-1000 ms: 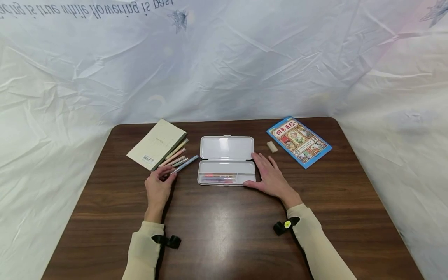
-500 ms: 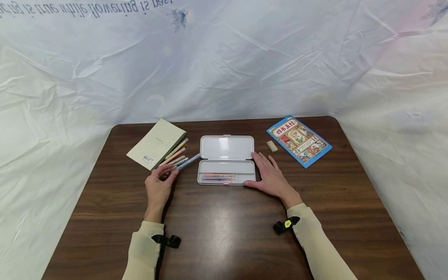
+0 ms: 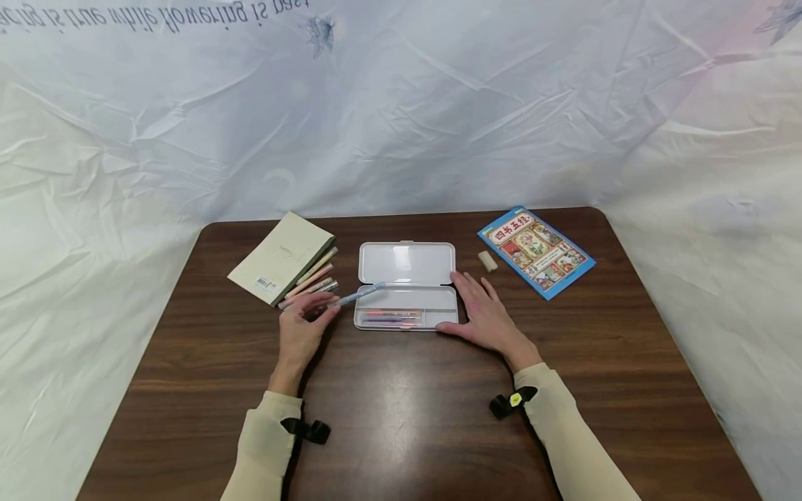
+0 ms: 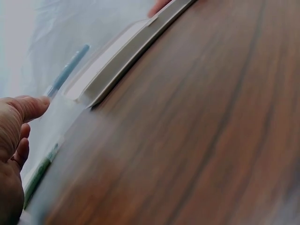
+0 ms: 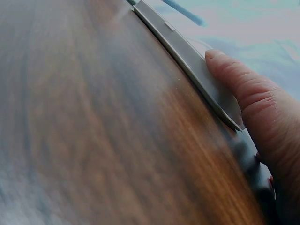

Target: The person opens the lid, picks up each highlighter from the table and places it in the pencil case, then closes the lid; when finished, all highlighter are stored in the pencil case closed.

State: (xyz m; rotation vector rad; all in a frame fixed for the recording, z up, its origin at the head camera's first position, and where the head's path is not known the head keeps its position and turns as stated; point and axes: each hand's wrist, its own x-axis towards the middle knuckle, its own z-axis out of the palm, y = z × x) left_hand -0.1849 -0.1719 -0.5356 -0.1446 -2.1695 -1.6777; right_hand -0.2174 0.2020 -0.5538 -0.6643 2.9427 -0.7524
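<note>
My left hand [image 3: 302,332] pinches a light blue pen [image 3: 362,293] between thumb and fingers. The pen slants up to the right, its far end above the left part of an open white pencil case [image 3: 407,298]. In the left wrist view the blue pen [image 4: 68,70] is raised off the table beside the case. Several pens [image 3: 391,318] lie in the case's front compartment. Along the case's right side rests my right hand [image 3: 489,320], fingers spread, thumb at the near right corner. The right wrist view has that thumb [image 5: 239,79] against the case wall.
Several more pens [image 3: 315,270] lie beside a cream notebook [image 3: 280,257] at the left. An eraser [image 3: 487,261] and a blue-bordered comic-style book [image 3: 536,252] are at the right. Pale cloth [image 3: 401,125] hangs behind the dark wooden table [image 3: 401,417].
My left hand has moved right with the blue pen, lifting it away from the other pens until its end is over the case. The right hand has stayed in place.
</note>
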